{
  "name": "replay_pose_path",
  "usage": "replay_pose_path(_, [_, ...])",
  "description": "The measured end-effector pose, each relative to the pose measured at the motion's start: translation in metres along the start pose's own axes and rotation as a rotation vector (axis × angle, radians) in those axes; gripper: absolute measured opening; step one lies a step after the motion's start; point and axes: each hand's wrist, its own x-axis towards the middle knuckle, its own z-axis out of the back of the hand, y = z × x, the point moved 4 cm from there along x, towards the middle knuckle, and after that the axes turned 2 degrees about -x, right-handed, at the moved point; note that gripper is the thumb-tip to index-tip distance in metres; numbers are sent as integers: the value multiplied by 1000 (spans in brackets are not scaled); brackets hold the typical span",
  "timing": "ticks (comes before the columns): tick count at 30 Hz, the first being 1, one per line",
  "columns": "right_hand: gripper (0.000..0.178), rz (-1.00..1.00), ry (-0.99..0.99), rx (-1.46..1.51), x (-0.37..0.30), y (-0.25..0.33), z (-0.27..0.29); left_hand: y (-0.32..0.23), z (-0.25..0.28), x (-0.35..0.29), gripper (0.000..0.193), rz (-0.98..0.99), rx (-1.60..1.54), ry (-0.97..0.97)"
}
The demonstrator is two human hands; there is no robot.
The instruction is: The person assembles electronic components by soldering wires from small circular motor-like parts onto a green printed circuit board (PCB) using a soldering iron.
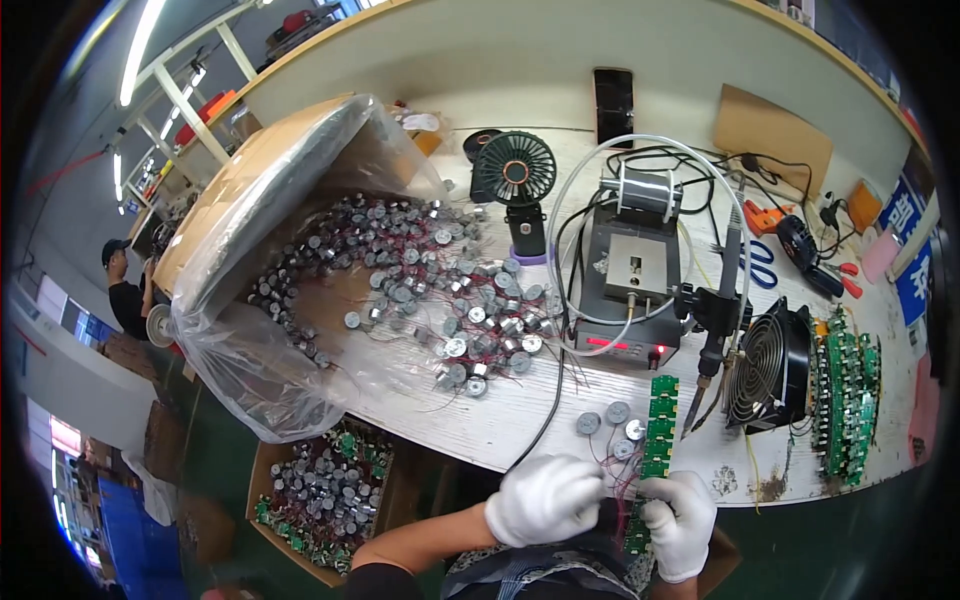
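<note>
Both my hands wear white gloves. My right hand [678, 522] is closed on the lower part of a long green circuit board strip [661, 425], which points away from me over the table's front edge. Just left of the strip, my left hand [548, 502] is curled with its fingers pinched together. Whatever its fingertips hold is too small or blurred to make out. Thin red wires run between the hands and beside the strip. Several small round silver motors [616, 412] lie on the white table by the strip's left edge.
A large pile of wired motors [470, 320] spills from a plastic-lined carton [240, 190]. Right of it stand a small fan [516, 175], a black soldering machine [632, 285] with solder spool [647, 192], a soldering iron [712, 350], a round black fan [768, 368] and stacked boards [848, 400]. A box [262, 500] sits below.
</note>
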Motion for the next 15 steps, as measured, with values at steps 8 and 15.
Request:
replay_pose_path(8, [19, -34, 26, -42, -4, -2, -2, -13, -27, -10, 19, 59, -161, 98])
replay_pose_path(15, [35, 43, 103, -57, -1, -10, 3, -1, -17, -9, 30, 372, -317, 178])
